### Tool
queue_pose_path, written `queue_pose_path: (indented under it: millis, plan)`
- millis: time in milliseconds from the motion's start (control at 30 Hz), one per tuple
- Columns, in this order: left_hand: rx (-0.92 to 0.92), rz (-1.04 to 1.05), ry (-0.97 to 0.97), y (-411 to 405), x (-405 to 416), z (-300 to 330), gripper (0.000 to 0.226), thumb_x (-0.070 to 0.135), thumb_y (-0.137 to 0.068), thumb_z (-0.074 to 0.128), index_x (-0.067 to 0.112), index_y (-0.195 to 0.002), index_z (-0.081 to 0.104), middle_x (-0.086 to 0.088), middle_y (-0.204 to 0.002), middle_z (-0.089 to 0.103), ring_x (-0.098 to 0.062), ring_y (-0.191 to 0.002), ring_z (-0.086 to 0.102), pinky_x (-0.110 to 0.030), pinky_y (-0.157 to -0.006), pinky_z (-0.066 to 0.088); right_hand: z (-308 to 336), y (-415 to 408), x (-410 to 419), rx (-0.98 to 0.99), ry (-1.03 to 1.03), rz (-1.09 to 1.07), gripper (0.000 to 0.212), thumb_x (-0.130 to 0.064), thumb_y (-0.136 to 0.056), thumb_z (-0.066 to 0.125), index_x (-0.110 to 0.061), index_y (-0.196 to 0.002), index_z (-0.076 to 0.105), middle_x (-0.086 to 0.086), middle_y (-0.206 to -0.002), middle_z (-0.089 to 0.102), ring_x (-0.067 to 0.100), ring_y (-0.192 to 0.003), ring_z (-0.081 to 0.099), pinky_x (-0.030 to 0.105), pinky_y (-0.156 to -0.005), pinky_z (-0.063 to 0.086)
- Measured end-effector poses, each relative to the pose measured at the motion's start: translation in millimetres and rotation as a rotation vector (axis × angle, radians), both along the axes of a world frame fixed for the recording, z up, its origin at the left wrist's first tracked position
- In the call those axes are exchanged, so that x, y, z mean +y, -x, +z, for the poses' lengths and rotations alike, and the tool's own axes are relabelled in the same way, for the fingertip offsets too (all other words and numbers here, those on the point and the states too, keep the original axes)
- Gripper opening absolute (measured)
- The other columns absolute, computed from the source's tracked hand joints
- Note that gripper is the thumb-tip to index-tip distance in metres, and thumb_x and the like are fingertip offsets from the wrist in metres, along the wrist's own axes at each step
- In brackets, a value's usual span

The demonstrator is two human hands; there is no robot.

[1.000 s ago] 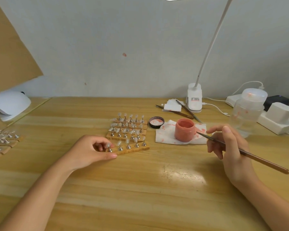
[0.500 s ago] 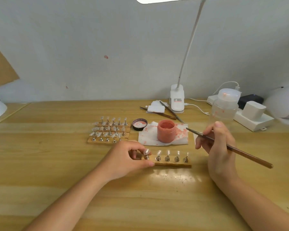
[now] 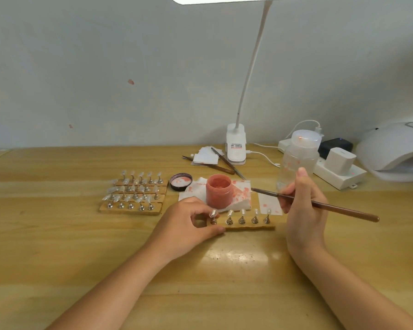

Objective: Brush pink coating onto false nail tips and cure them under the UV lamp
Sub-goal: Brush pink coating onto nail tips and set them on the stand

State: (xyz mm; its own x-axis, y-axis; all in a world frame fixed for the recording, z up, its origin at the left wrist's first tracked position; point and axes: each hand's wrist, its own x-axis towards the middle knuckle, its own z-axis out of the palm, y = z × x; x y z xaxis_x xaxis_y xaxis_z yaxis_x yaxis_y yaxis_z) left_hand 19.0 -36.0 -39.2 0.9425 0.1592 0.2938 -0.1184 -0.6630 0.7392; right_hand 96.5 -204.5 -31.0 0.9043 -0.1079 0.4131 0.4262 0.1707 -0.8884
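A person is preparing to coat a strip of five false nail tips (image 3: 242,219), lying just in front of the open pink jar (image 3: 219,191) and looking uncoated; curing in the UV lamp (image 3: 396,152), far right of the jar, is waiting. The left hand (image 3: 188,225) is pinching the strip's end; the right hand (image 3: 301,206) is gripping the brush (image 3: 320,206), bristles pointing toward the jar.

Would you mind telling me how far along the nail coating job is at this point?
Done: the pink jar stands open, its lid beside it. In hand: the left hand grips a wooden strip carrying five tips that look uncoated, and the right hand holds the brush. Left: coating these tips, then curing under the UV lamp.
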Motion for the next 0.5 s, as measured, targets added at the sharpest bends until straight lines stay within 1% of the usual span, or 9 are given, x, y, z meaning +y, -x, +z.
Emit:
queue_pose_path:
  millis: [133,233,300,367,433,500]
  plan:
    - [0.025,-0.002,-0.016,0.2,6.0,-0.1,0.019,0.028,-0.066,0.08,0.03,-0.08,0.067,0.011,-0.078,0.057,0.009,-0.065,0.047,-0.005,-0.058,0.034,14.5,-8.3,2.5,-0.016,0.049,0.08,0.044,-0.035,-0.092,0.048,-0.012,-0.054,0.047,-0.008,-0.043,0.048,0.0,-0.045,0.043,0.008,-0.049,0.037]
    - [0.048,0.001,-0.017,0.8,10.5,2.2,0.019,0.028,-0.064,0.081,0.032,-0.073,0.064,0.011,-0.072,0.055,0.005,-0.062,0.046,-0.008,-0.057,0.035,33.4,-22.4,13.1,-0.029,0.159,0.162,0.038,-0.032,-0.088,0.057,-0.009,-0.059,0.05,-0.006,-0.041,0.052,-0.001,-0.041,0.047,0.007,-0.047,0.038]
    - [0.06,0.0,-0.008,1.2,11.3,3.4,0.02,0.028,-0.063,0.081,0.032,-0.071,0.063,0.012,-0.068,0.053,0.004,-0.061,0.046,-0.008,-0.055,0.034,45.4,-32.7,24.6,-0.045,0.235,0.213,0.036,-0.03,-0.085,0.063,-0.004,-0.062,0.053,-0.004,-0.04,0.054,0.001,-0.04,0.051,0.009,-0.046,0.04]
    - [0.065,0.003,-0.007,1.2,11.7,3.6,0.019,0.028,-0.063,0.081,0.027,-0.073,0.065,0.012,-0.068,0.053,0.004,-0.06,0.047,-0.008,-0.054,0.034,52.8,-40.1,37.1,-0.085,0.351,0.235,0.039,-0.029,-0.083,0.067,-0.002,-0.058,0.054,-0.002,-0.041,0.054,0.002,-0.038,0.052,0.008,-0.045,0.04]
    - [0.064,0.006,-0.011,1.2,12.5,3.1,0.019,0.029,-0.063,0.082,0.024,-0.075,0.067,0.013,-0.067,0.053,0.004,-0.06,0.047,-0.008,-0.054,0.034,54.6,-44.8,47.8,-0.138,0.5,0.228,0.042,-0.031,-0.082,0.068,-0.009,-0.051,0.051,-0.002,-0.039,0.054,0.0,-0.037,0.051,0.008,-0.045,0.04]
    - [0.061,0.0,-0.019,1.2,13.0,2.8,0.019,0.03,-0.063,0.081,0.024,-0.075,0.067,0.012,-0.069,0.054,0.003,-0.061,0.046,-0.009,-0.055,0.034,53.0,-47.9,56.3,-0.171,0.659,0.203,0.046,-0.033,-0.081,0.068,-0.014,-0.046,0.047,-0.003,-0.037,0.053,0.002,-0.039,0.051,0.013,-0.048,0.043]
